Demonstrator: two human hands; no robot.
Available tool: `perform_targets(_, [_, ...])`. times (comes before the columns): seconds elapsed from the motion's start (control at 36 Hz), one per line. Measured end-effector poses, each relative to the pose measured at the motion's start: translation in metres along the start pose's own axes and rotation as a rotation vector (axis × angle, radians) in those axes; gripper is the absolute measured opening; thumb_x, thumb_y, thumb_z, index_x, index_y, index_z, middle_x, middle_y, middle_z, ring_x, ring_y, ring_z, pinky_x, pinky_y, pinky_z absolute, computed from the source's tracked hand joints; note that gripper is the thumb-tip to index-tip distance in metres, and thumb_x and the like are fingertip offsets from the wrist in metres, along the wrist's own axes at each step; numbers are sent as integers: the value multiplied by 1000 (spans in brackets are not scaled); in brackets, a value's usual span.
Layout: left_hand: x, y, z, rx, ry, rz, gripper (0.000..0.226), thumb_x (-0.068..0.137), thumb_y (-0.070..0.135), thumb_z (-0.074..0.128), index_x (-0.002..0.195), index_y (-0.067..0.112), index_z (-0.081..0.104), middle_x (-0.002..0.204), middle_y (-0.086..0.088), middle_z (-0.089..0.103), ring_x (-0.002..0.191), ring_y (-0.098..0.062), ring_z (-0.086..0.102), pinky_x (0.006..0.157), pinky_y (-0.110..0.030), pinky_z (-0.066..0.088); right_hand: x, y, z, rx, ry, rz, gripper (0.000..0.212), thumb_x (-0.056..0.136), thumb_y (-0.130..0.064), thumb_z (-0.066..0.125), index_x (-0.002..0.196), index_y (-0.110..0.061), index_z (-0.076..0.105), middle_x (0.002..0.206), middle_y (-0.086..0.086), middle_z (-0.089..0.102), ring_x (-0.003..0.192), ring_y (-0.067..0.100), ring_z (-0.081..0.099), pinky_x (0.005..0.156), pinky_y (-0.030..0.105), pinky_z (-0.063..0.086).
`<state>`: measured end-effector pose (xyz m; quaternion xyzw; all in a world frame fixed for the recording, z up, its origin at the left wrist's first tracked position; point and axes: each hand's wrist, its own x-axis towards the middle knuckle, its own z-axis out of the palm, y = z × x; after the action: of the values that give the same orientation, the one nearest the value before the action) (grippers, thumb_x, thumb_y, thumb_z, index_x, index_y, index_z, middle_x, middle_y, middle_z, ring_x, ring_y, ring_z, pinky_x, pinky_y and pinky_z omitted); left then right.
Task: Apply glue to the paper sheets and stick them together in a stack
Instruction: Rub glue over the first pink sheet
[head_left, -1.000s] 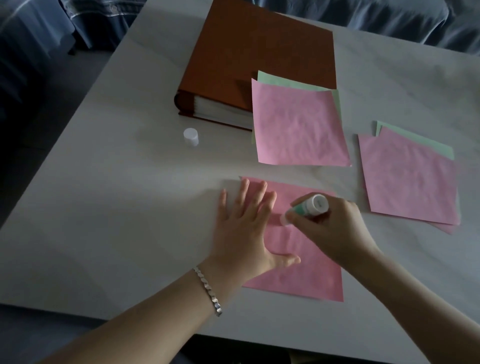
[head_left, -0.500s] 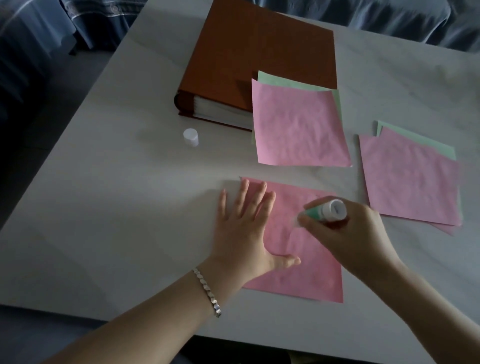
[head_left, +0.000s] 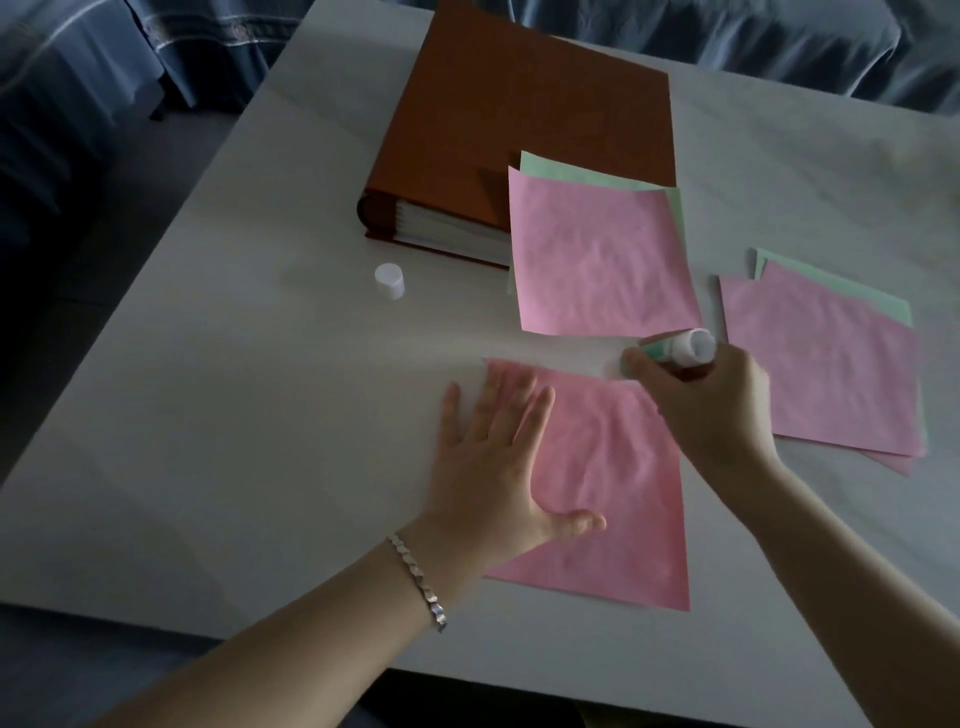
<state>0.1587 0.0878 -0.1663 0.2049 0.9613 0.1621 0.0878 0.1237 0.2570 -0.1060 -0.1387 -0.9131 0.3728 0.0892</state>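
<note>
Gluing underway | my left hand (head_left: 488, 467) flat, fingers straight, pinning pink sheet (head_left: 618, 499) to table (head_left: 208, 415) | my right hand (head_left: 711, 410), grip curled round glue stick (head_left: 680, 349), tip at sheet's 1 o'clock corner | nothing stacked on it yet | pink-over-green pile (head_left: 597, 260) at 12 o'clock, second pile (head_left: 821, 364) at 2 o'clock; can't tell if glued

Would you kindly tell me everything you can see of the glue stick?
The glue stick is a tube, seemingly plastic, with a green band and a white end. The right hand grips it, tilted almost flat, tip pointing left at the far edge of the near pink sheet. The tip is blurred, so contact cannot be told.
</note>
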Motion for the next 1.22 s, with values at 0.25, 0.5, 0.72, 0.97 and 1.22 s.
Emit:
perform_targets(0.25, [3, -24, -16, 81, 21, -11, 113, 62, 83, 7, 149, 11, -3, 148, 4, -20, 138, -9, -21, 114, -45, -12, -3, -19, 14, 1, -117, -16, 12, 77, -26, 70, 71, -16, 67, 55, -4, 59, 46, 2, 51, 44, 10, 39])
perform_targets(0.5, [1, -28, -3, 86, 58, 29, 107, 65, 79, 32, 136, 1, 43, 145, -11, 42, 135, -25, 36, 109, -56, 25, -4, -27, 46, -77, -147, -52, 20, 77, -27, 65, 77, -7, 66, 56, 0, 56, 52, 16, 50, 48, 25, 39])
perform_targets(0.72, [1, -30, -5, 84, 31, 7, 108, 65, 81, 30, 135, 0, 45, 145, -10, 41, 135, -24, 35, 104, -51, 17, -4, -7, 18, -134, -70, -2, 25, 77, -27, 67, 75, -2, 65, 63, 8, 62, 58, 20, 55, 55, 29, 43])
perform_targets(0.97, [2, -39, -15, 67, 9, 41, 91, 72, 65, -6, 150, 20, -1, 154, 11, -15, 137, -5, -22, 110, -36, -18, -3, 9, -20, -145, 47, 81, 18, 76, -23, 68, 68, -6, 65, 45, -5, 51, 49, 11, 44, 47, 22, 32])
perform_targets(1.22, [3, -42, -23, 55, -47, 24, 89, 83, 72, 33, 151, 22, 3, 157, 11, -5, 142, -14, -18, 113, -40, -13, -18, -34, 21, -39, -112, -22, 16, 74, -29, 70, 72, -13, 70, 63, 1, 66, 57, 11, 58, 53, 21, 44])
